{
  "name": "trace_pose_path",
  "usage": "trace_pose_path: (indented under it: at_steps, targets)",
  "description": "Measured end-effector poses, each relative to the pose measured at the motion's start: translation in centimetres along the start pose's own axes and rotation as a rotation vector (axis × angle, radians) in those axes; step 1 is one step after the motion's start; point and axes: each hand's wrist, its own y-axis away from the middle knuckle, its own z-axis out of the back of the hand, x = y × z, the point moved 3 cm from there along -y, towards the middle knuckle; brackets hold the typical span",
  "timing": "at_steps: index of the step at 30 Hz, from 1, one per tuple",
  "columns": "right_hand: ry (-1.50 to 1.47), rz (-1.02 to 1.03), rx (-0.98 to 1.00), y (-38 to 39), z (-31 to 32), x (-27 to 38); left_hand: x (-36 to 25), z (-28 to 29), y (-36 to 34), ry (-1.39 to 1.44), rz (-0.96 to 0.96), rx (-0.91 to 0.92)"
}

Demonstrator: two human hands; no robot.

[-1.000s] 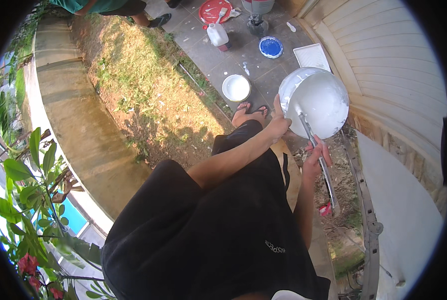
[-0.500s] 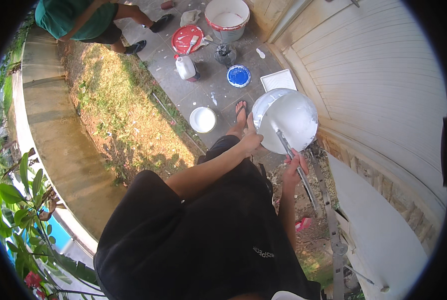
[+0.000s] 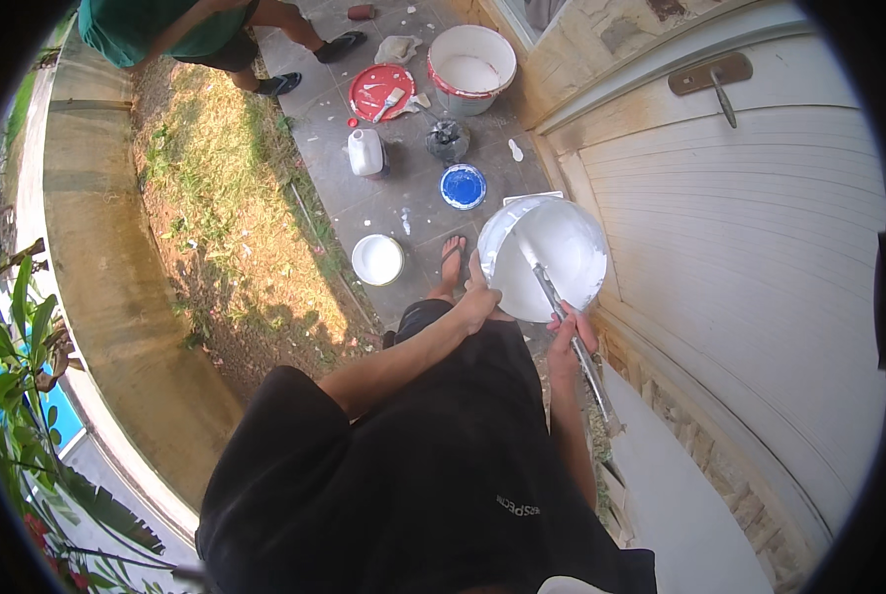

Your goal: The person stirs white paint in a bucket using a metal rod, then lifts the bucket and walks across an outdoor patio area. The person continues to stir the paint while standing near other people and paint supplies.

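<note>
A large white bucket (image 3: 498,240) of white paint (image 3: 567,247) is tilted in front of my legs, its mouth facing up toward me. My left hand (image 3: 479,299) is closed on its near left rim. In my right hand (image 3: 570,337) is a long grey, paint-smeared stick (image 3: 589,376). The far end of this stick dips into the paint, and its other end points back toward my right forearm. The bucket hides most of a white paint tray (image 3: 534,197) just beyond it.
On grey tiles stand a small white paint tub (image 3: 377,259), a blue lid (image 3: 463,186), a jug (image 3: 365,151), a red lid (image 3: 368,91) with a brush (image 3: 389,103), and a big bucket (image 3: 470,59). A white door (image 3: 730,198) borders the right. Another person (image 3: 165,35) stands far left.
The view has shifted, so the door handle now shows at the upper right and the bucket sits slightly lower and further left. Both hands keep their holds, with the stick still in the paint.
</note>
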Motion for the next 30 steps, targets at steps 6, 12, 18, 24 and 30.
trace_pose_path:
  at_steps: [6,12,18,24,30]
  targets:
    - [0.084,0.161,0.227,-2.9,-0.2,0.9,-1.4,0.5,0.1,0.108,-0.105,-0.127]
    - [-0.055,0.245,0.248,-6.4,-2.5,1.7,-3.1,0.0,1.3,0.171,-0.187,-0.221]
    - [-0.028,0.302,0.493,-7.5,-2.1,1.4,-3.1,-0.7,1.3,0.419,-0.233,-0.287]
    - [-0.003,0.145,0.629,-11.7,-0.9,-0.9,2.3,-0.5,-1.0,0.545,-0.241,-0.319]
    - [-0.031,0.072,0.824,-10.0,-3.7,-9.5,10.8,2.1,-6.6,0.602,-0.219,-0.468]
